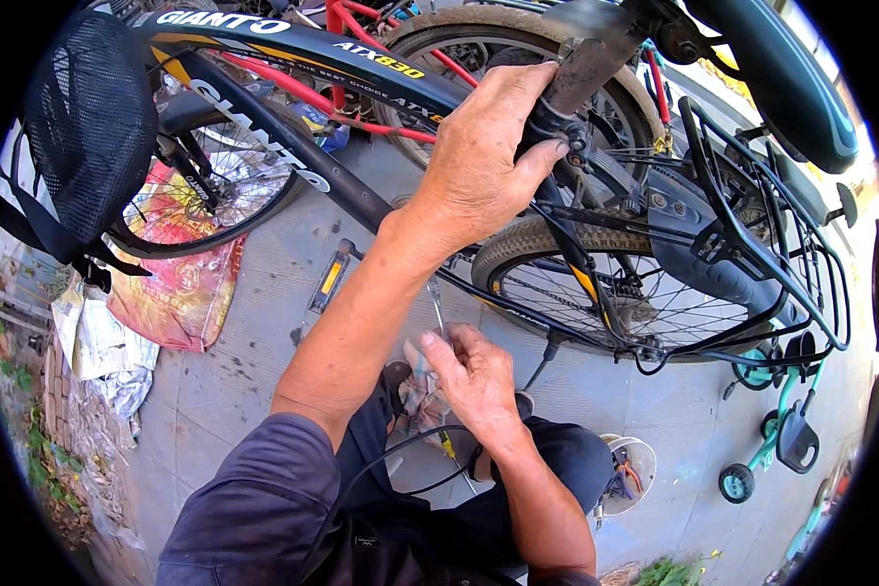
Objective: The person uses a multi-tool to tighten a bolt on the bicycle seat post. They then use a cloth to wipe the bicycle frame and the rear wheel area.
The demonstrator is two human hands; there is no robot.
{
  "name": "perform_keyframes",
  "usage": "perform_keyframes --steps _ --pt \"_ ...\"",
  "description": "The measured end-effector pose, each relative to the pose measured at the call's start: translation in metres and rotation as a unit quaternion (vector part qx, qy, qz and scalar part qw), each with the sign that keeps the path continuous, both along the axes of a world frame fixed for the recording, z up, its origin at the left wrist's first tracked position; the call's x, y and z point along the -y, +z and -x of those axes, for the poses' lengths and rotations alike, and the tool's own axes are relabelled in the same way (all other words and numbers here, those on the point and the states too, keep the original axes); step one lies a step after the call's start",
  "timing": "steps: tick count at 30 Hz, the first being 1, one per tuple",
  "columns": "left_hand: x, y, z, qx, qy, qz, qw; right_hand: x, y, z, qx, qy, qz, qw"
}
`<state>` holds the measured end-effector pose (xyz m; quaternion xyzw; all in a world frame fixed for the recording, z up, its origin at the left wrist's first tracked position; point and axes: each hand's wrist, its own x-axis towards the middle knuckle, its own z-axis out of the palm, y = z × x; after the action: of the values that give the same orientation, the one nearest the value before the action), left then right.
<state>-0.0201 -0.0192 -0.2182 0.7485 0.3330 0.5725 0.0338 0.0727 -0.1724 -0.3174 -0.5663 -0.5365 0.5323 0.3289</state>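
Observation:
A black bicycle frame (264, 137) with yellow trim lies across the upper view. My left hand (483, 146) is closed around the base of its worn seat post (596, 70), thumb against the clamp bolt (576, 143). Lower down, my right hand (474, 381) has thumb and fingers together at the end of a slim silver rod (436, 303), which rises toward the crank area; its exact kind is unclear. Just beyond the rod is a pedal (330, 281). A crumpled rag (425, 396) lies below the right hand, near a yellow-handled screwdriver (447, 444).
The saddle (786, 83) and rear rack (752, 234) stand at the right, above the rear wheel (557, 264). A white bucket (638, 479) with tools sits by my right knee. A teal child's scooter (776, 430) lies beyond it. Red bicycle tubes (400, 130) are behind.

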Motion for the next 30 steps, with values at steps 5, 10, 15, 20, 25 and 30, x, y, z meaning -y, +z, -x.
perform_keyframes --steps 5,10,15,20,25,30 --pt "0.000 0.001 0.000 -0.003 -0.005 -0.008 1.000 -0.001 0.001 0.003 0.012 0.002 -0.018 1.000" --pt "0.002 0.001 -0.003 0.001 0.014 0.017 1.000 -0.001 0.006 0.004 0.007 0.011 -0.014 1.000" --pt "0.001 0.001 -0.005 0.003 0.009 0.007 1.000 -0.001 0.004 0.002 -0.013 0.007 -0.021 1.000" --pt "0.000 0.001 -0.004 -0.016 0.014 -0.008 1.000 -0.002 0.013 -0.003 -0.012 0.013 -0.025 1.000" --pt "-0.001 0.000 -0.006 0.002 -0.002 -0.009 1.000 -0.003 0.013 -0.008 -0.042 0.008 -0.010 0.999" --pt "0.002 0.003 -0.008 -0.009 0.013 -0.006 1.000 -0.003 0.020 -0.013 -0.037 0.012 -0.008 0.999"
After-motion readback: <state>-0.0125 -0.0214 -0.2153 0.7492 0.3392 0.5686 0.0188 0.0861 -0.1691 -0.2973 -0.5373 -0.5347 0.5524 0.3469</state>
